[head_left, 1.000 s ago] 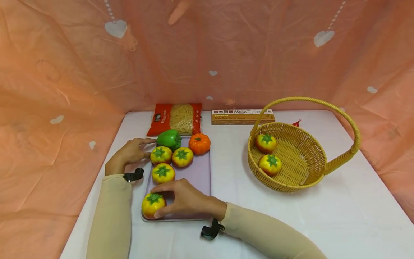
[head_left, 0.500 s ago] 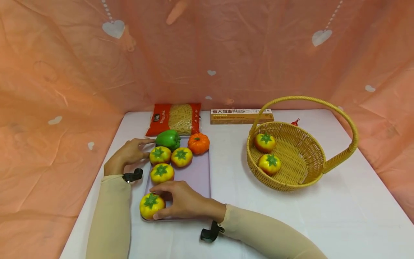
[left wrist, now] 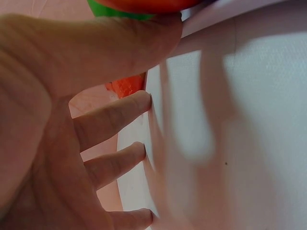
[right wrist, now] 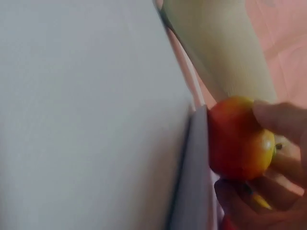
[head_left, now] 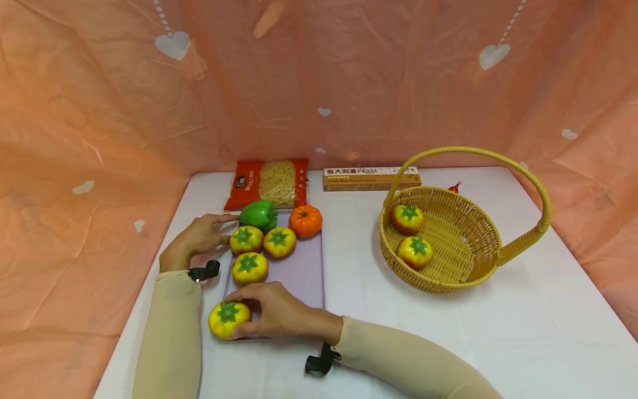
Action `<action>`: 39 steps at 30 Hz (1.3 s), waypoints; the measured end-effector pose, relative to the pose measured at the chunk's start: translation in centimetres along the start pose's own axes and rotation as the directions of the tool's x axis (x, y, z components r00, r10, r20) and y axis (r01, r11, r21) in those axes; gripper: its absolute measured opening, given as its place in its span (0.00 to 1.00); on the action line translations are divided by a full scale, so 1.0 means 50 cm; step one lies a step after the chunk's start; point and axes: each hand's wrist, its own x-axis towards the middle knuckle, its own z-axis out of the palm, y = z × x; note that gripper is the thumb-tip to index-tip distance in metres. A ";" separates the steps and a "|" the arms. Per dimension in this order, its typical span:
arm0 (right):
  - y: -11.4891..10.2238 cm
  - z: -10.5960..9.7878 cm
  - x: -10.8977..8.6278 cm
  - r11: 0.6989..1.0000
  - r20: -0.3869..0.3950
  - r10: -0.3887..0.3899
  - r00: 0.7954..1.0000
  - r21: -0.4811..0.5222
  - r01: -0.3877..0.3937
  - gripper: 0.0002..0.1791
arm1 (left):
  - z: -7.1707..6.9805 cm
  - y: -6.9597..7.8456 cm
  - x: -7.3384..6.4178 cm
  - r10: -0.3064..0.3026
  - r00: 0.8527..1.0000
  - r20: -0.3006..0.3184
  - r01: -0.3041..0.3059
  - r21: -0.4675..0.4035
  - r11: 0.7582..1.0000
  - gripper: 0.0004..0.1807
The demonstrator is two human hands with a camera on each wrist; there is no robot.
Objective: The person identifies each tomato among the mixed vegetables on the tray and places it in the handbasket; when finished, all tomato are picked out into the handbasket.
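Observation:
In the head view my right hand (head_left: 276,310) grips a yellow-and-red tomato (head_left: 221,321) with a green star-shaped top, at the near left corner of the lilac tray (head_left: 304,277). The right wrist view shows this tomato (right wrist: 237,139) between thumb and fingers, beside the tray's rim. Other tomatoes lie farther up the tray: one alone (head_left: 249,269), with a left one (head_left: 246,240) and a right one (head_left: 280,243) behind it. My left hand (head_left: 196,238) is at the tray's left edge, by the green bell pepper (head_left: 258,216). Its fingers are extended and spread in the left wrist view.
An orange pumpkin (head_left: 305,221) sits at the tray's far right corner. Behind are a red pasta bag (head_left: 269,183) and a pasta box (head_left: 371,179). The handled wicker basket (head_left: 448,260) at right holds two tomatoes (head_left: 415,252). A small red item (head_left: 454,188) lies behind it.
My right hand has shifted slightly left with the tomato, which now overhangs the tray's left edge. The left hand stays in place.

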 end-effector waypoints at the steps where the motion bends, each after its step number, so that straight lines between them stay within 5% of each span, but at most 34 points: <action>1: 0.000 -0.003 -0.003 1.000 -0.002 -0.015 1.000 -0.005 0.015 0.30 | 0.001 0.000 0.001 -0.001 1.000 0.003 0.001 -0.002 1.000 0.34; 9: 0.006 -0.096 -0.067 0.983 -0.043 -0.074 0.996 0.166 0.080 0.31 | -0.001 0.004 0.006 -0.046 0.999 0.019 0.047 -0.027 0.999 0.36; 17: 0.034 -0.241 -0.193 0.969 -0.226 0.021 0.974 0.243 0.036 0.31 | -0.003 0.005 0.002 -0.074 0.997 0.037 0.076 -0.056 0.996 0.37; 20: 0.048 -0.293 -0.245 0.968 -0.318 0.076 0.945 0.250 0.006 0.32 | -0.005 0.005 0.001 -0.088 0.995 0.044 0.091 -0.073 0.993 0.37; 26: 0.089 -0.370 -0.326 0.972 -0.488 0.174 0.855 0.223 -0.071 0.30 | -0.003 0.002 0.001 -0.079 0.996 0.038 0.081 -0.078 0.994 0.37; 34: 0.118 -0.420 -0.386 0.935 -0.549 0.348 0.760 0.143 -0.325 0.30 | 0.002 -0.002 0.003 -0.050 0.998 0.023 0.051 -0.040 0.998 0.35; 39: 0.136 -0.422 -0.393 0.895 -0.542 0.418 0.729 0.110 -0.432 0.33 | 0.002 0.000 0.001 -0.038 0.999 0.017 0.039 -0.027 0.999 0.35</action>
